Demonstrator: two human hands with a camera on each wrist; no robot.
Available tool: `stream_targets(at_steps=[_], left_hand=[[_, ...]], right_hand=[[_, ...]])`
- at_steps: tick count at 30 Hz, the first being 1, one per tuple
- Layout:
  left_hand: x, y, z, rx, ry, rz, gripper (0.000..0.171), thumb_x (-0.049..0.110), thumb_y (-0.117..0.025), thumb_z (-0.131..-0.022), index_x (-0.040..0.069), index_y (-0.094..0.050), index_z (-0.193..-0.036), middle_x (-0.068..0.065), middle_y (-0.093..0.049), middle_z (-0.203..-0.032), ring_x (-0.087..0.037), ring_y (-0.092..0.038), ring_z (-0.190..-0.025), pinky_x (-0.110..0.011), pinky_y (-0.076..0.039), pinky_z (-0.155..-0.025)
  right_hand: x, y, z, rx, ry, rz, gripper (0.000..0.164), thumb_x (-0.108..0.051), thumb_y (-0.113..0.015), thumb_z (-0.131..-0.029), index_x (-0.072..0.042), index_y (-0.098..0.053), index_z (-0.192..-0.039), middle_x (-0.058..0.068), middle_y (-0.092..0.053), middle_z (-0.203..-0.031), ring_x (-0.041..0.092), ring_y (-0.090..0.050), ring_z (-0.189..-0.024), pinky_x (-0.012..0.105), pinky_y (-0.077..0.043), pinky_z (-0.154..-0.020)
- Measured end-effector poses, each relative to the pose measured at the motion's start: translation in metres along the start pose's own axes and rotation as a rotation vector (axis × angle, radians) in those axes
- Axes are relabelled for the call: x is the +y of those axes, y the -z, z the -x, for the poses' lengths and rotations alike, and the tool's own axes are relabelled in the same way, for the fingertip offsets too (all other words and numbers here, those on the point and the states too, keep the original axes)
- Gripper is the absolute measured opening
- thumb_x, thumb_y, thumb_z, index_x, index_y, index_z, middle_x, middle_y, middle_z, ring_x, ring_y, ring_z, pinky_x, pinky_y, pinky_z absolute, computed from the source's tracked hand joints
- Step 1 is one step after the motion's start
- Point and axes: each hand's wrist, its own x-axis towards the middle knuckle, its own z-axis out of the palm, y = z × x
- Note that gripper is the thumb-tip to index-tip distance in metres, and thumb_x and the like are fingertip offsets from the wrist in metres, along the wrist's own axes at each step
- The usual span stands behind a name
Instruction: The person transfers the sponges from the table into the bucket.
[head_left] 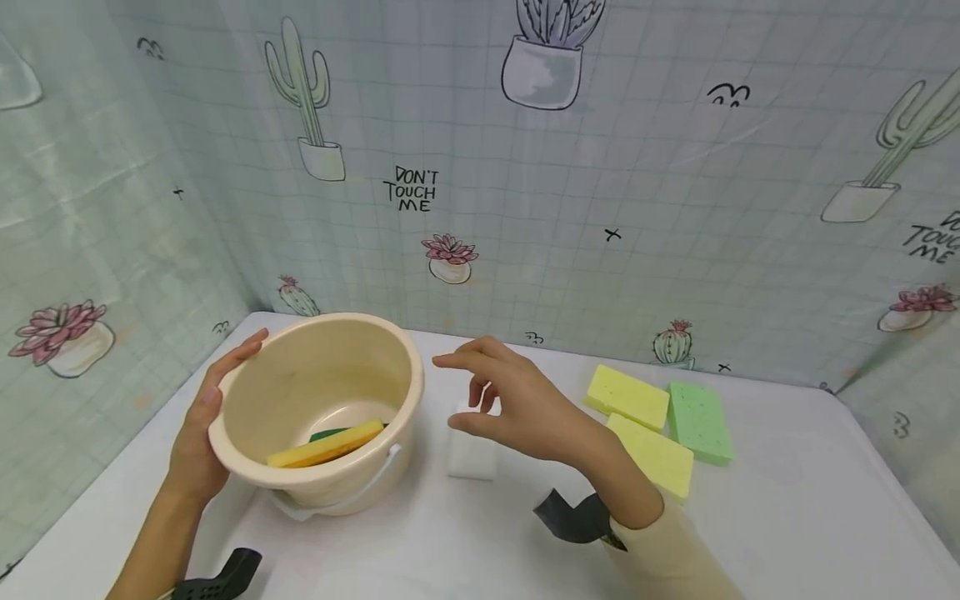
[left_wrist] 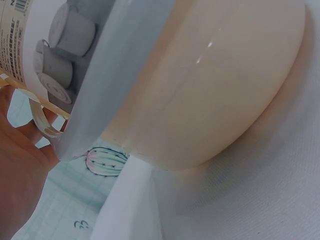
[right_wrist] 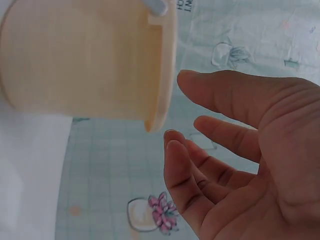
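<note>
A cream bucket (head_left: pixel 322 333) with a pale handle (head_left: pixel 341 504) stands on the white table, its mouth facing me. Inside lie a yellow sponge (head_left: pixel 330 446) and something dark green partly under it. My left hand (head_left: pixel 198 442) holds the bucket's left rim; the left wrist view shows its fingers by the handle mount. Just right of the rim, my right hand (head_left: pixel 517 404) hovers with loosely bent fingers, thumb apart, holding nothing. Below it sits a white block (head_left: pixel 472 458), partly hidden by the hand. The right wrist view shows the fingertips apart from the bucket (right_wrist: pixel 85 60).
To the right lie two yellow sponges (head_left: pixel 628 396) and a green sponge (head_left: pixel 699 421); the right forearm overlaps the nearer yellow one. A cactus-print curtain (head_left: pixel 525 192) rises behind the table (head_left: pixel 795 500) and at both sides. A printed label (left_wrist: pixel 30 45) covers part of the bucket.
</note>
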Motion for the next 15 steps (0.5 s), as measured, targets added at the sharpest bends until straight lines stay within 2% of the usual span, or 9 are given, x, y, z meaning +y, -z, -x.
stream_targets(at_steps=[8, 15], left_hand=[[-0.003, 0.005, 0.000, -0.022, -0.030, 0.029, 0.053, 0.024, -0.022, -0.099, 0.004, -0.028, -0.148, -0.007, -0.020, -0.156, -0.021, -0.024, -0.138, -0.019, -0.035, -0.101], [-0.003, 0.003, -0.001, -0.036, -0.035, 0.035, 0.053, 0.023, -0.021, -0.099, 0.004, -0.027, -0.148, -0.008, -0.019, -0.156, -0.021, -0.023, -0.138, -0.019, -0.035, -0.102]], right_hand=[[0.030, 0.000, 0.026, 0.013, -0.075, 0.022, 0.056, -0.014, -0.073, -0.085, -0.017, -0.052, -0.137, -0.003, -0.051, -0.124, 0.014, -0.055, -0.082, 0.029, -0.053, -0.072], [0.059, 0.009, 0.058, 0.064, -0.152, 0.082, 0.054, -0.013, -0.075, -0.084, -0.016, -0.054, -0.134, -0.004, -0.053, -0.120, 0.013, -0.055, -0.084, 0.025, -0.052, -0.072]])
